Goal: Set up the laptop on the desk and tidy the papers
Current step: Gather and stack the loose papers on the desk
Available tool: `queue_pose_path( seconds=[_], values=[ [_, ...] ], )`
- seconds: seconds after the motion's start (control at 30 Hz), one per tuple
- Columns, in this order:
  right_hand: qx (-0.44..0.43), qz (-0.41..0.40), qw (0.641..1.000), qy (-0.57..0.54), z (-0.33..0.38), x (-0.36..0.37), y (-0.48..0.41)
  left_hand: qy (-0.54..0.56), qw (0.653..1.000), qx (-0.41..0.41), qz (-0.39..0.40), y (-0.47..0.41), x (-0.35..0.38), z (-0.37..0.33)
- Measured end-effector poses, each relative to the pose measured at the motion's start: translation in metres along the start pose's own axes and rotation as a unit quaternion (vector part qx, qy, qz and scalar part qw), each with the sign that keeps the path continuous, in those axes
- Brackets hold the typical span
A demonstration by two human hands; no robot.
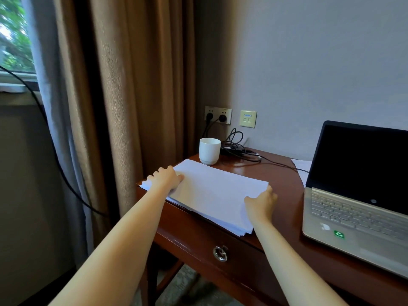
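A stack of white papers (212, 191) lies on the left end of the dark wooden desk (284, 195), overhanging its left and front edges a little. My left hand (165, 177) grips the stack's left edge, thumb on top. My right hand (261, 203) grips the stack's right edge, thumb on top and fingers curled round the side. An open silver laptop (353, 202) with a black screen stands on the desk at the right. One more white sheet (302, 167) pokes out from behind the laptop.
A white cup (209, 150) stands just behind the papers. Coiled black cables (238, 149) run from a wall socket (218, 115) across the desk's back. Brown curtains (136, 85) hang left of the desk. A drawer with a metal ring pull (220, 253) faces me.
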State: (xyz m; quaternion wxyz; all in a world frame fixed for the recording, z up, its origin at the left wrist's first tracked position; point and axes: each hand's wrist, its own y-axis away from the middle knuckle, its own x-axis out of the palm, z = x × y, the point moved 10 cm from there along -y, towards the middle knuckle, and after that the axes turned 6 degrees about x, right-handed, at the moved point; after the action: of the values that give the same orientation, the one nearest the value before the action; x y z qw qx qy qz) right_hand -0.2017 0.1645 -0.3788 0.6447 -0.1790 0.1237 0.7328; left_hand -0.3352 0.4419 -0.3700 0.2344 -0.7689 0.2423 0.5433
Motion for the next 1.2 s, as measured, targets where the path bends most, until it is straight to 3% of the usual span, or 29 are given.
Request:
queue_pose_path(
  seconds=[0.23,0.53,0.87,1.2],
  values=[
    [-0.04,0.088,0.982,0.159,0.009,0.016,-0.002,-0.055,0.998,0.016,0.013,0.002,-0.004,-0.013],
    [-0.119,0.081,0.959,0.246,0.025,-0.047,-0.015,0.022,0.988,0.151,0.017,0.016,-0.017,-0.121],
    [-0.098,0.034,0.902,0.419,-0.003,-0.157,-0.027,0.026,0.95,0.305,0.067,0.086,-0.005,-0.276],
    [-0.019,-0.018,0.899,0.438,-0.047,-0.279,-0.029,0.027,0.891,0.442,0.102,0.173,0.018,-0.408]
  ],
)
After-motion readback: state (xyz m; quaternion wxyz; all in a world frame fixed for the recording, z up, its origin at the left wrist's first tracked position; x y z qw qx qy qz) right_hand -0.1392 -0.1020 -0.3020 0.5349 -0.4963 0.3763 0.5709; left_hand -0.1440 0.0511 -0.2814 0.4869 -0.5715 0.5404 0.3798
